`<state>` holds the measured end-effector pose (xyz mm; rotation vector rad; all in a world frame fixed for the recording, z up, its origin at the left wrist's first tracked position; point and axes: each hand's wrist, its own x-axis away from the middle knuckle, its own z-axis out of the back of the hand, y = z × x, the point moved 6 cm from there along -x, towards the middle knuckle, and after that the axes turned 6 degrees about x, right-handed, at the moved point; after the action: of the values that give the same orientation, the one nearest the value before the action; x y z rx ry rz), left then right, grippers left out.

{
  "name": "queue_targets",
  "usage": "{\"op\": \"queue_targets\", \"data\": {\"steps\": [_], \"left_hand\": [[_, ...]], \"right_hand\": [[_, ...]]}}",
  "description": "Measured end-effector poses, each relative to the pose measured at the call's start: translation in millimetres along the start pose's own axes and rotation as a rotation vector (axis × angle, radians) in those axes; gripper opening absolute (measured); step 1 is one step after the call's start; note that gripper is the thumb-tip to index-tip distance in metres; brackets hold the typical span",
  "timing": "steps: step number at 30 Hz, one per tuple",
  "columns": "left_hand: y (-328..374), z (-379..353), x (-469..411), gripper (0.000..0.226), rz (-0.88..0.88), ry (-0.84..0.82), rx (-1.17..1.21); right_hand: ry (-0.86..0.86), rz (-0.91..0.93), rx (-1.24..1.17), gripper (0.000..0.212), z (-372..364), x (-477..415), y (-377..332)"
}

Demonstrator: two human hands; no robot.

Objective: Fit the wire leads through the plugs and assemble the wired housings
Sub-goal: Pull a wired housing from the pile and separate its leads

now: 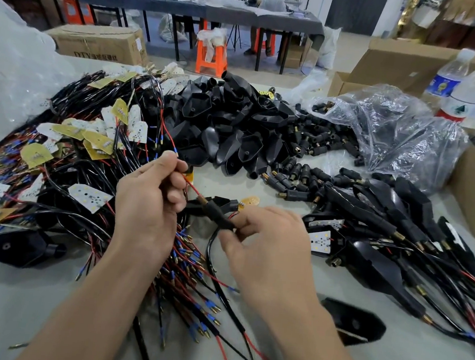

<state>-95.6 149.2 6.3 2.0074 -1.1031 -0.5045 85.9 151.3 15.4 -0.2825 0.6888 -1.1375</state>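
Surface (20, 290) buried in housings (230, 121); your left hand (144, 209) pinches the red lead (192, 187), right hand (270, 248) grips the plug (216, 212), so you're mid-threading: next, draw it fully through.

Bright even light, soft shadows, warped edges

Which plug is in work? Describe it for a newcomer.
From the heap of black housings mid-table, come toward the camera to the hands. The plug is the black one pinched by the right hand; unlike the loose plugs, a red wire lead runs from its brass tip into the left hand.
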Motion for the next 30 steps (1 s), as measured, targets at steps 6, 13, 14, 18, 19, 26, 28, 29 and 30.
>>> {"op": "queue_targets", "data": {"steps": [6, 13, 14, 18, 19, 26, 28, 29, 30], "left_hand": [[12, 3, -1, 0.041, -0.108, 0.027, -0.055], [-12, -13, -1, 0.025, 0.074, -0.237, -0.270], [-16, -11, -2, 0.026, 0.128, -0.240, -0.221], [-23, -10, 0, 0.015, 0.216, -0.323, -0.221], [-23, -11, 0, 0.014, 0.198, -0.335, -0.272], [-11, -5, 2, 0.019, 0.085, -0.157, -0.161], [-10, -4, 1, 0.022, 0.114, -0.139, -0.123], [-11, -5, 1, 0.022, 0.128, -0.137, -0.109], [-13, -6, 2, 0.024, 0.135, -0.137, -0.101]], "right_hand": [[0.078, 0.029, 0.043, 0.015, -9, 5, -17], [0.044, -0.185, -0.193, 0.019, -6, -3, 18], [0.050, -0.181, -0.208, 0.021, -4, -3, 18], [0.064, -0.177, -0.267, 0.021, -1, -1, 18], [0.068, -0.180, -0.282, 0.018, 0, -1, 18], [-0.223, -0.186, -0.311, 0.014, -7, -1, 27], [-0.247, -0.197, -0.328, 0.017, -10, -2, 31], [-0.272, -0.207, -0.366, 0.015, -13, -2, 31], [-0.311, -0.215, -0.414, 0.012, -16, -1, 29]]}}
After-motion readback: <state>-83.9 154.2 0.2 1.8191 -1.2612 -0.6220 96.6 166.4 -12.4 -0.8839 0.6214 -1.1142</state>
